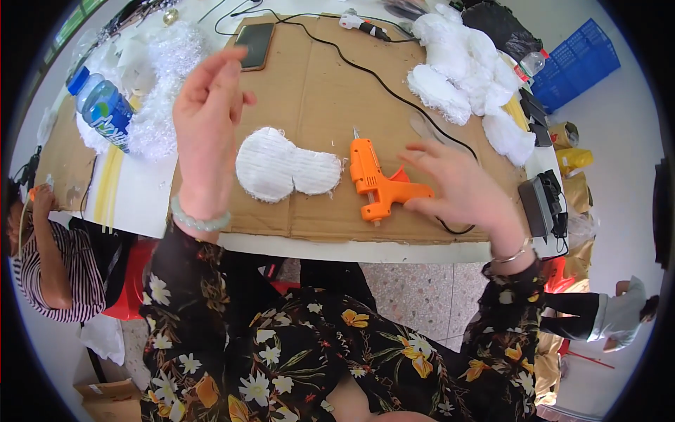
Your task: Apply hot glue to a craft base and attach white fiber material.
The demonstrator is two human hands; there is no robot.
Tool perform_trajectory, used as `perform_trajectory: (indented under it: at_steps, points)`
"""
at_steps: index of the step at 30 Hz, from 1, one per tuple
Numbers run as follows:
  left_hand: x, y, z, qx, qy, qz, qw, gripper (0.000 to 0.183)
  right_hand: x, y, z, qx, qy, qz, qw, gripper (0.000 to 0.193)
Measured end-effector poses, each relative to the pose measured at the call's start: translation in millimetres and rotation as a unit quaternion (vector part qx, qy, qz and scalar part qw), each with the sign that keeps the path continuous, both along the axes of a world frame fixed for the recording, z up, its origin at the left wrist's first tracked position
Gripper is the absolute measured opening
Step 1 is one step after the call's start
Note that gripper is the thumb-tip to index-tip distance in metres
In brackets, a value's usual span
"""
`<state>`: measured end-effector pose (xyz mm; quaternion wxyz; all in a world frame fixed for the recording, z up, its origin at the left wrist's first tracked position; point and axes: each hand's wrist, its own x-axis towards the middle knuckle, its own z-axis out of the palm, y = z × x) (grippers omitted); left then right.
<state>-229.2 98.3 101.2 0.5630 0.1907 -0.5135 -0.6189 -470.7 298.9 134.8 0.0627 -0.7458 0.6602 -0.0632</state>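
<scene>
An orange glue gun point(364, 166) lies on a cardboard sheet point(309, 91), nozzle away from the person, handle toward the right. Just left of it lies a white padded piece point(271, 165) with two rounded lobes and a frayed edge.

The right hand point(464, 179) is spread above the handle end, thumb and fingers well apart on either side of it; whether the thumb touches the handle, I cannot tell. The left hand point(207, 112) is raised to the left of the white piece, apart from the gun, its fingers half curled; whether the fingertips pinch anything fine is unclear.

Beyond the left fingertips lies a dark phone point(259, 42). A blue-capped bottle point(105, 105) leans among white tinsel point(172, 84) on the left; its contents are hard to make out. Far right, a red-capped clear bottle point(532, 65) lies near fluffy white pieces point(460, 60) and a black bag point(499, 28), whose contents are hidden. Past them stands a blue crate point(576, 65), its inside out of sight.
</scene>
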Motion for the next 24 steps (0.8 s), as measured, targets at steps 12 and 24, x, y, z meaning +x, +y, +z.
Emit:
perform_trajectory:
  at_steps: [12, 24]
  points:
    - [17.0, -49.8, -26.3, -0.235, -0.301, 0.139, 0.914, 0.010, -167.2, -190.5, 53.0, -0.172, 0.261, -0.101, 0.945, 0.041]
    - [2.4, -48.3, -21.5, -0.416, -0.336, 0.127, 0.835, 0.031, -228.8, -288.0, -11.3, 0.040, 0.403, -0.287, 0.868, 0.045]
